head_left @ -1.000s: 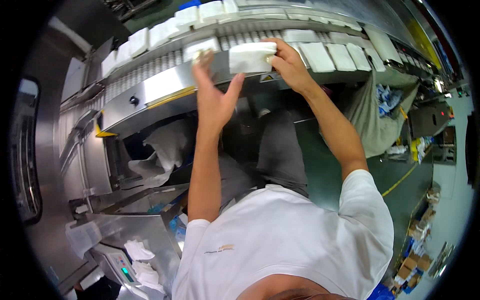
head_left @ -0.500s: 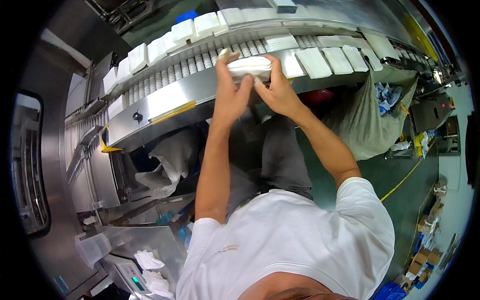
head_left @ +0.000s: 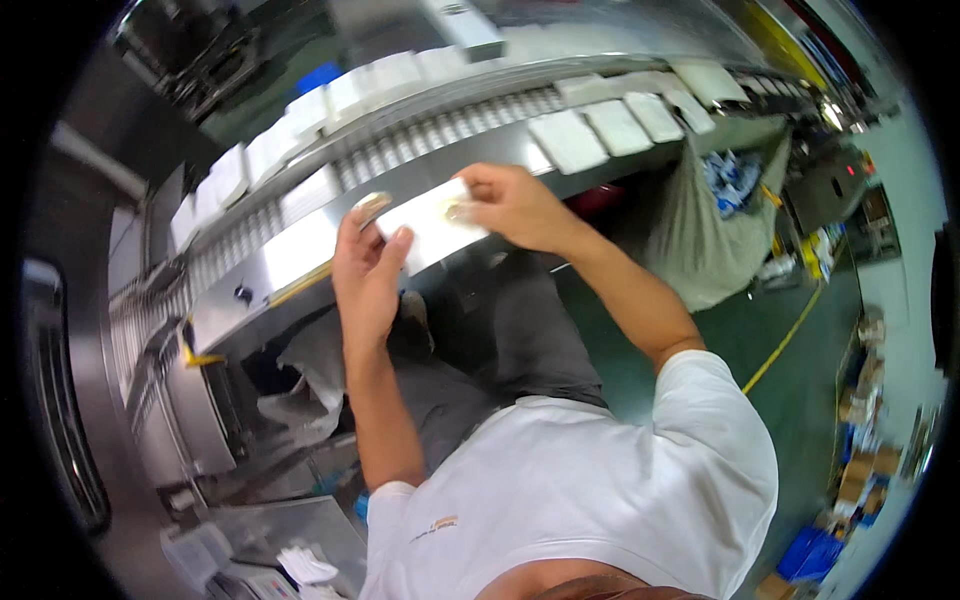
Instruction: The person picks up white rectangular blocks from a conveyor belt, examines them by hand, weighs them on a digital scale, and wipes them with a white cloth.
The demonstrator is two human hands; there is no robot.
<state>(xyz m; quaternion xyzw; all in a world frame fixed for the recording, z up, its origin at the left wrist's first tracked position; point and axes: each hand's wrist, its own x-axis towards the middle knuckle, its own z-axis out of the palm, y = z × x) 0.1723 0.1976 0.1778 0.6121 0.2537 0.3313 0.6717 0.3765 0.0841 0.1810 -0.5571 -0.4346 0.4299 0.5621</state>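
Between my two hands is a folded white stack [head_left: 425, 232] of soft, cloth-like or paper-like sheets, its flat face turned up and slightly blurred. My left hand [head_left: 368, 280] grips its left end, thumb on the near side and fingers on the far side. At the other end my right hand [head_left: 522, 208] is closed on it, with thumb and fingers pinching the right edge. Both hands hold it in the air over the near edge of the steel ledge [head_left: 490, 160]. Several similar white stacks [head_left: 567, 140] lie on that ledge to the right.
Behind the ledge runs a roller conveyor [head_left: 465, 122]. A row of white stacks [head_left: 345, 97] lines its far side, near a blue object [head_left: 320, 77]. A grey-green sack [head_left: 668, 235] hangs open at right, with blue-white scraps inside. At lower left stands a clear plastic bin [head_left: 198, 550].
Both hands have come nearer and to the left with the white stack. It has turned from edge-on to showing its flat face. The view has shifted a little.
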